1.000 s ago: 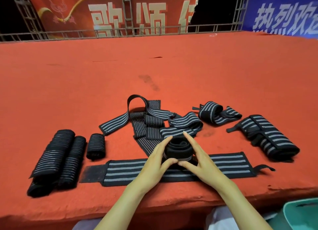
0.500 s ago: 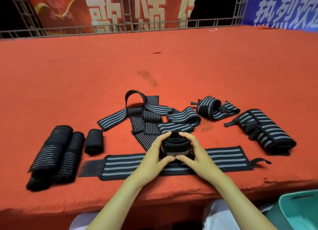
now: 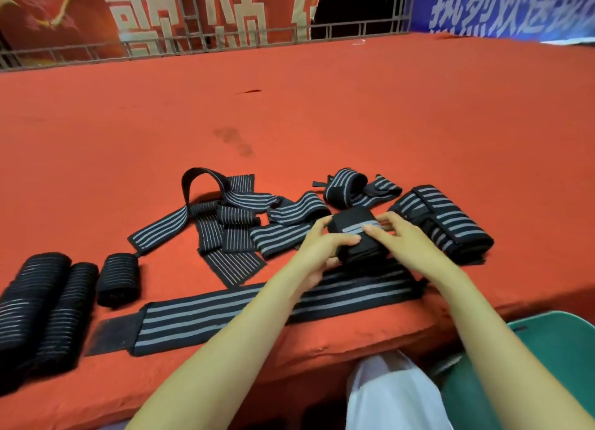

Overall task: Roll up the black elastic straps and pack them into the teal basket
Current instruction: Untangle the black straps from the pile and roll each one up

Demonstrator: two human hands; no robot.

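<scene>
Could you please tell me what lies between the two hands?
In the head view, a rolled black strap sits between the left hand and right hand, held by both.

far red mat lies open; loose straps and rolled bundles crowd the near edge.

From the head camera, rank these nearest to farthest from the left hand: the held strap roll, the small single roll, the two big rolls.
1. strap roll: gripped by the left hand, centre right.
2. small single roll: lying off to the left.
3. two big rolls: at the far left edge.
</scene>
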